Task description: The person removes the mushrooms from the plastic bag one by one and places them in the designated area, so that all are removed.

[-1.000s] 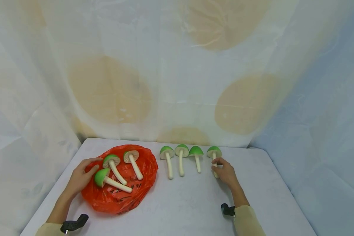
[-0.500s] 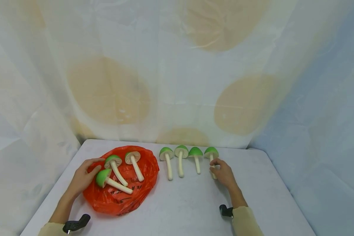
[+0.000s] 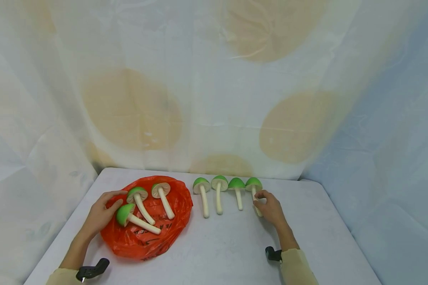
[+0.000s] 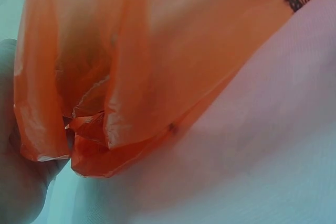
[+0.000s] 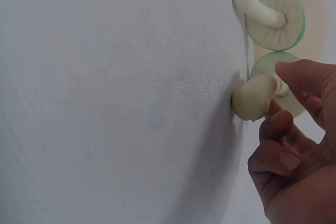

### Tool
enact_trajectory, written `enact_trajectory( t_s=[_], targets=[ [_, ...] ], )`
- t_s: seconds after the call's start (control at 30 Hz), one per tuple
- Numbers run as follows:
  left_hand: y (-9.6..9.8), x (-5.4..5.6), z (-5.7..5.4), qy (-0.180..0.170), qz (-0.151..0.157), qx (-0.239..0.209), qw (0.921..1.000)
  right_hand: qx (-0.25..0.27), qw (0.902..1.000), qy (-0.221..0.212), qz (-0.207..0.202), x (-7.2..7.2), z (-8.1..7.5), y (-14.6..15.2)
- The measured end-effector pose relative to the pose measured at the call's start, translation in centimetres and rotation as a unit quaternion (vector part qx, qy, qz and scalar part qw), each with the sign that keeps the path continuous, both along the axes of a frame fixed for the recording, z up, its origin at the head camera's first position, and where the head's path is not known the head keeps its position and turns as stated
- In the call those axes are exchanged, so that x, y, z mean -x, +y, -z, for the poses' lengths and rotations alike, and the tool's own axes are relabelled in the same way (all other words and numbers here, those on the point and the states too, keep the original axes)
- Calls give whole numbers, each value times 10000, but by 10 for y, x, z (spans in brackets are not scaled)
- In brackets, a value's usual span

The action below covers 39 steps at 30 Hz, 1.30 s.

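Observation:
My right hand [image 3: 270, 208] pinches the white stem of a green-capped toy mushroom [image 3: 254, 184], the rightmost of a row on the table. The right wrist view shows the thumb and fingers of this hand [image 5: 299, 145] around the stem [image 5: 252, 98]. Left of it lie more mushrooms [image 3: 237, 183], caps at the back, stems toward me. My left hand [image 3: 101, 213] rests at the left rim of a red plastic bag [image 3: 178, 206], thumb and forefinger apart. Three mushrooms [image 3: 139, 202] lie on the bag. In the left wrist view the bag [image 4: 173, 66] hides most of that hand's fingers.
A white-covered table [image 3: 224, 253] carries everything. Behind it hangs a pale curtain [image 3: 214, 99] with tan round patches, and pale sheets [image 3: 385, 166] enclose both sides. Each wrist wears a black camera mount [image 3: 92, 270].
My right hand has shifted slightly left with the pinched mushroom, bringing its cap closer to the neighbouring one. The left hand stays at the bag's rim, and the bag's mushrooms keep their arrangement.

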<state>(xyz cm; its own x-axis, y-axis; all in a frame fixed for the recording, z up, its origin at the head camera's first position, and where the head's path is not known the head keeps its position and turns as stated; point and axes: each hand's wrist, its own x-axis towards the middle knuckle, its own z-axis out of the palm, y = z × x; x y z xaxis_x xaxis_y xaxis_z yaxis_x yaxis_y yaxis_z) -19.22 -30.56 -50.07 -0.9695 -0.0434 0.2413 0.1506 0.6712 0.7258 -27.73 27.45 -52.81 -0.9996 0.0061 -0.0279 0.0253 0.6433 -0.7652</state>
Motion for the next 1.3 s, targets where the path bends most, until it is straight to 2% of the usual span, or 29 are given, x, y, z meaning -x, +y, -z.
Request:
enact_trajectory(
  t_s=[0.27,0.43,0.57,0.7,1.0,1.3],
  targets=[
    [1,0,-1,-46,3,-34,10000,-1,10000,91,25,1,-2,2],
    [2,-1,-2,-16,17,-17,10000,-143,9993,333,30,1,-6,0],
    [3,-1,-4,-16,10,-11,10000,-187,9979,621,-38,1,-12,-4],
    [4,-3,-5,-93,5,-44,9999,19,9971,733,-209,-1,-23,-12],
    [5,-3,-6,-142,22,-55,9999,259,9949,623,-747,-4,-51,-42],
    [3,-5,-6,-232,29,-59,9997,265,9808,660,-1814,-9,-67,-82]
  ],
)
